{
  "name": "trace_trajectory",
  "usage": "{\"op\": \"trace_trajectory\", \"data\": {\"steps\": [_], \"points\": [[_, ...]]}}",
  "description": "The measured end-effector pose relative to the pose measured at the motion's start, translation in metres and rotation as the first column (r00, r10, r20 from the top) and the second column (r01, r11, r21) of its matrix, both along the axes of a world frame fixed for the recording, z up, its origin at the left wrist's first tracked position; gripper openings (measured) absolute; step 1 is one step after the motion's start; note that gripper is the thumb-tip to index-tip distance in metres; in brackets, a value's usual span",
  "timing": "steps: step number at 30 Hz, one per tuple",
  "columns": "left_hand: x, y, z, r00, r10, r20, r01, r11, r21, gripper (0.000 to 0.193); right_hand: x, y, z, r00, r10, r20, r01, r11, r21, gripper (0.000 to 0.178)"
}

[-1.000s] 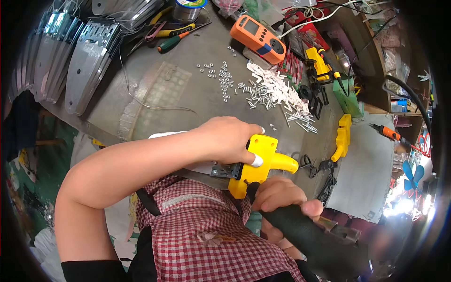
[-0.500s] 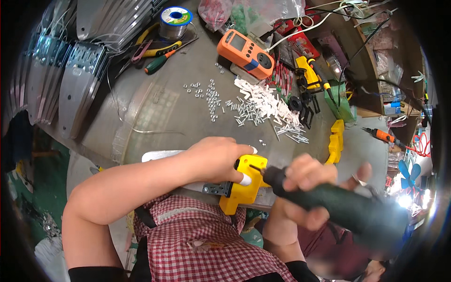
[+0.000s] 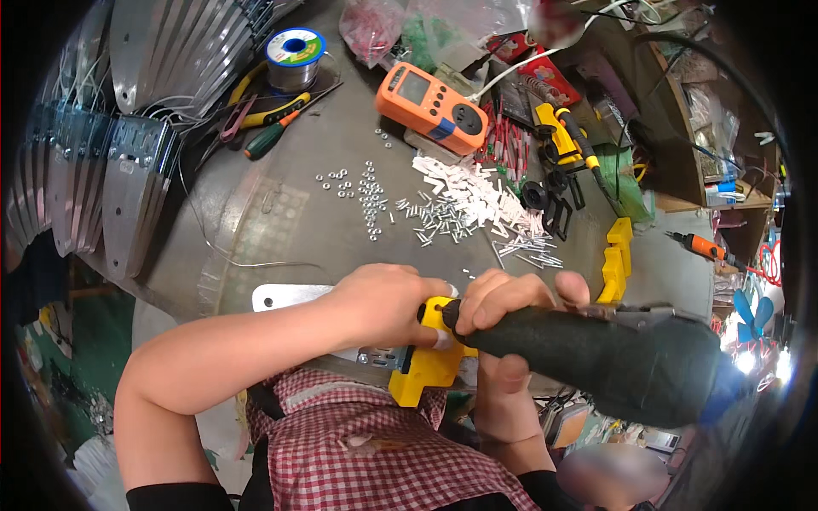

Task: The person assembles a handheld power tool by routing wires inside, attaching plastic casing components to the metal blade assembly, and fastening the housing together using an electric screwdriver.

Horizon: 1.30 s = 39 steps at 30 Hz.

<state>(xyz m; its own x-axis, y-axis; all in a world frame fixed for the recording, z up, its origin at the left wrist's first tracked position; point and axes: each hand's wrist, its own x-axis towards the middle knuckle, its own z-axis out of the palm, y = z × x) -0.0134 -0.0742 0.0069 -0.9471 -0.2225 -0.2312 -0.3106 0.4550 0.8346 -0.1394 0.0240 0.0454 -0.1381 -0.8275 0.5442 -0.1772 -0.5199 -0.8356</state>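
Observation:
My left hand (image 3: 388, 300) is closed on a yellow plastic block (image 3: 429, 368) at the table's near edge, its fingertips wrapped in white. The block sits at the end of a flat metal plate (image 3: 290, 295), with a perforated metal bracket (image 3: 379, 356) beside it. My right hand (image 3: 511, 302) grips a dark electric screwdriver (image 3: 588, 358), held nearly level with its nose against the block's upper part. The driver's tip is hidden there.
Small nuts (image 3: 371, 200), screws (image 3: 439, 220) and white sleeves (image 3: 464, 183) lie beyond my hands. Farther back are an orange meter (image 3: 433, 106), a solder spool (image 3: 294, 61) and a green-handled screwdriver (image 3: 271, 139). Metal plates (image 3: 136, 187) stand left; another yellow piece (image 3: 613, 264) lies right.
My right hand has brought the electric screwdriver leftward, and its nose now meets the yellow block; before, the bit showed. My left hand keeps its hold. The view has shifted slightly.

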Motion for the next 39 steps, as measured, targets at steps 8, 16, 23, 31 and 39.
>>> {"op": "trace_trajectory", "data": {"steps": [8,16,23,31,39], "points": [[-0.003,0.003,-0.007,0.999,0.04,-0.031,-0.041,0.999,-0.032,0.063,-0.03,0.02,0.008,0.971,-0.212,0.111,0.22,0.974,-0.063,0.083],[-0.009,0.001,-0.006,1.0,0.021,-0.02,-0.022,0.998,-0.051,0.065,-0.044,0.019,-0.02,0.989,0.056,0.137,-0.04,0.993,-0.111,0.082],[-0.006,0.008,0.0,0.999,0.045,-0.025,-0.047,0.994,-0.098,0.059,-0.034,0.026,-0.016,0.978,-0.014,0.21,0.052,0.983,-0.174,0.077],[0.025,0.055,0.016,0.998,-0.05,-0.03,0.047,0.995,-0.088,0.063,-0.028,0.088,0.022,0.881,-0.244,0.405,0.351,0.912,-0.214,0.094],[0.019,0.038,0.007,0.982,-0.187,-0.006,0.186,0.981,-0.063,0.074,-0.075,0.135,0.005,0.602,-0.15,0.784,0.107,0.988,0.107,0.089]]}}
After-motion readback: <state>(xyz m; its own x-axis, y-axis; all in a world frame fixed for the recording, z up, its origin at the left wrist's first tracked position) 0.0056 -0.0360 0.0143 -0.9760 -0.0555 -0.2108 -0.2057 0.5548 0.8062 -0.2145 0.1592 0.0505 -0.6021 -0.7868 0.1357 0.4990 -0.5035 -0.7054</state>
